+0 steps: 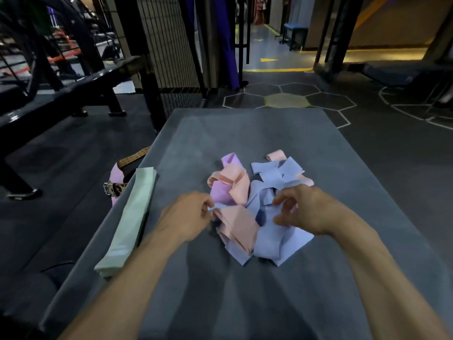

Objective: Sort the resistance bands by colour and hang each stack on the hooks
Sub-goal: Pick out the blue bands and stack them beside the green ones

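Observation:
A tangled pile of resistance bands lies in the middle of the grey table [343,148]: peach bands [239,229], pale blue bands [272,239] and a lilac band [221,192]. A flat stack of pale green bands [133,217] lies along the table's left edge. My left hand [186,214] pinches the edge of a pale blue band at the pile's near left side. My right hand [304,209] hovers at the pile's right side with fingers curled over blue bands; whether it holds one is unclear.
A pink strap with a leopard-print belt and a brown belt [117,185] hangs off the table's left edge. A black bench frame [73,94] and a wire mesh panel [169,45] stand at the left. Hexagon-marked floor lies beyond the table.

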Demonstrator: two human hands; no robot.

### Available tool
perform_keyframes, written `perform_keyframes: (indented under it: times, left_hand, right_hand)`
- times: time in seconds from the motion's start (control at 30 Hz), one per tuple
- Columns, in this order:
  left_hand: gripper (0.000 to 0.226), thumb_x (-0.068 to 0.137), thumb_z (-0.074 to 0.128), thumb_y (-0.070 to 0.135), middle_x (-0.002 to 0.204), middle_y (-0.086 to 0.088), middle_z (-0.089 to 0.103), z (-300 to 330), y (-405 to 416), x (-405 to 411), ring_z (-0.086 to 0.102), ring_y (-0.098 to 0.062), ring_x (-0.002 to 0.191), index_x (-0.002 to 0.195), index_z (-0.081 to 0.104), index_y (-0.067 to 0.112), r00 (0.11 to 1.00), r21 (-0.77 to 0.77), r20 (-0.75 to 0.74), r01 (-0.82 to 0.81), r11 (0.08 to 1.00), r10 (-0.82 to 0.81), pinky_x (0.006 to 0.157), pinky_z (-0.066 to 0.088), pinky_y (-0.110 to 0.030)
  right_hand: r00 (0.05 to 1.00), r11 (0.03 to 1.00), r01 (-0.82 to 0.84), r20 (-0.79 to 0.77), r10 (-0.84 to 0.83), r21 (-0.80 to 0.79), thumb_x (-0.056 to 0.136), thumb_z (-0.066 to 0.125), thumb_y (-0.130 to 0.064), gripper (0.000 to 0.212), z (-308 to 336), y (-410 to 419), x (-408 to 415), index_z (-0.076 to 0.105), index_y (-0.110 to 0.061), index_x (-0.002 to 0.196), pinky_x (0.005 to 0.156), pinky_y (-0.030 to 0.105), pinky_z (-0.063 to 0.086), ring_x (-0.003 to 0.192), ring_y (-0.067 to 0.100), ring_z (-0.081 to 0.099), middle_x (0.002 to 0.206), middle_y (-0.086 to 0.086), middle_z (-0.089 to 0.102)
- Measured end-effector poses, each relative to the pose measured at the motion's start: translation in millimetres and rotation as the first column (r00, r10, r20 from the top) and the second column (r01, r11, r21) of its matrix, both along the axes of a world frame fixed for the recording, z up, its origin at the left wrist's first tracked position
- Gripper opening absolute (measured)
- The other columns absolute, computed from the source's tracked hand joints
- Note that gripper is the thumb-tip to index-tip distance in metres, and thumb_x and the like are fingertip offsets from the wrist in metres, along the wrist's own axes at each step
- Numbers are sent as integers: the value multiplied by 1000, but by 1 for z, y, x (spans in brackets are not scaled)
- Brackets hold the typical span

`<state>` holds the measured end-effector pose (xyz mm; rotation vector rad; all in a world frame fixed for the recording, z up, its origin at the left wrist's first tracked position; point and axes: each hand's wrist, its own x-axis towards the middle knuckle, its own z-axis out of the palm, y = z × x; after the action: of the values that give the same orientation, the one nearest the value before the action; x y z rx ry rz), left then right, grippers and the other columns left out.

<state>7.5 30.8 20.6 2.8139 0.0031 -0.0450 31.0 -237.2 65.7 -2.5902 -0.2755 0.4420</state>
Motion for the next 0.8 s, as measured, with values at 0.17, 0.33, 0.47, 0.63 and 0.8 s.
perform_keyframes:
  times: [0.17,0.33,0.47,0.63,0.8]
  left_hand:
    - [40,78,72,33,115,12,56,11,-29,3,55,-17,104,116,64,37,979,-195,4,201,960,-204,88,48,-31]
    - [86,68,83,46,141,15,29,-4,-45,-1,33,-22,117,141,39,52,943,53,-257,231,972,-210,103,45,-44]
    - [62,62,82,47,110,16,53,-4,-45,3,55,-18,99,120,57,51,959,-30,-163,231,973,-233,85,55,-40]
    - [36,81,75,24,105,7,69,-4,-41,8,63,-20,92,115,70,31,981,-125,-37,187,975,-192,83,53,-31]
    - [25,86,70,14,87,5,70,1,-58,7,61,-15,79,102,75,32,989,-328,81,147,933,-127,67,45,-10]
  right_hand:
    - [964,969,-197,-209,164,-148,77,82,-25,49,8,-7,-6,63,-40,119,93,33,56,101,13,63,114,-15,62]
    - [969,968,-203,-170,177,-148,82,79,-20,29,-4,-4,-4,70,-35,105,87,31,57,99,15,64,111,-11,63]
    - [985,977,-169,-59,163,-133,88,74,-29,9,-6,1,-1,73,-29,98,62,19,49,92,15,65,101,-8,70]
    - [978,969,-41,208,-11,245,81,70,-22,10,8,-14,4,69,-31,77,68,34,57,75,17,68,80,-7,71]
    - [915,729,-9,300,-270,684,83,68,-25,22,29,-14,-4,65,-3,85,57,46,46,64,35,57,81,26,66]
